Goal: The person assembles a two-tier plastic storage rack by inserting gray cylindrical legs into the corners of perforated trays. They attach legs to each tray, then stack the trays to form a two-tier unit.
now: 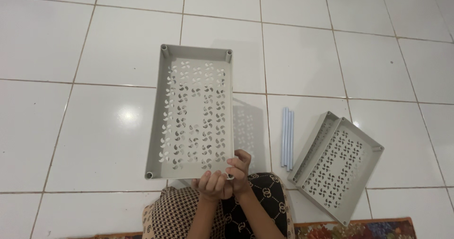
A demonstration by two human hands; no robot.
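Observation:
I hold a grey plastic tray (194,69) with a cut-out pattern in its floor and a round socket at each corner, lifted above the white tiled floor with its long side pointing away from me. My left hand (213,184) is curled under the tray's near edge. My right hand (240,169) grips the near right corner beside it. The two hands touch each other.
Two more grey trays (336,165) of the same kind lie nested on the floor at the right. Several pale blue tubes (287,137) lie side by side between them and the held tray. A patterned cloth (255,206) covers my lap, and a floral rug (359,229) runs along the bottom edge.

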